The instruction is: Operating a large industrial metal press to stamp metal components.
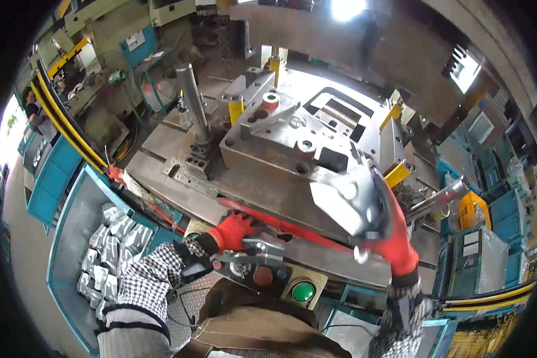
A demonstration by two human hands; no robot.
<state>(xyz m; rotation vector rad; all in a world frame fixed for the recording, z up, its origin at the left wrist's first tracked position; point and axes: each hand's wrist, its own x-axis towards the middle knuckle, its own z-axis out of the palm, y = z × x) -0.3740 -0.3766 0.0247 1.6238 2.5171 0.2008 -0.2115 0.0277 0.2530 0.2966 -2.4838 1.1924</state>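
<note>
My right hand (395, 247), in a red glove with dark fingers, grips a shiny sheet metal part (342, 206) and is smeared by motion. The part is tilted over the front right of the press die (268, 170). My left hand (235, 231), also red-gloved, is at the die's front edge with its fingers curled. Whatever lies under those fingers is hidden. A long red strip (298, 231) runs along the die front just beyond my left hand. Close below that hand is a control box with a green button (303, 291) and a red button (262, 276).
A steel guide post (192, 104) stands at the die's left, and another post (438, 200) leans at the right. Yellow pins (235, 109) rise around the die. At the left, a blue-edged bin (62, 262) holds several metal parts (116, 244). The press ram (334, 42) hangs above.
</note>
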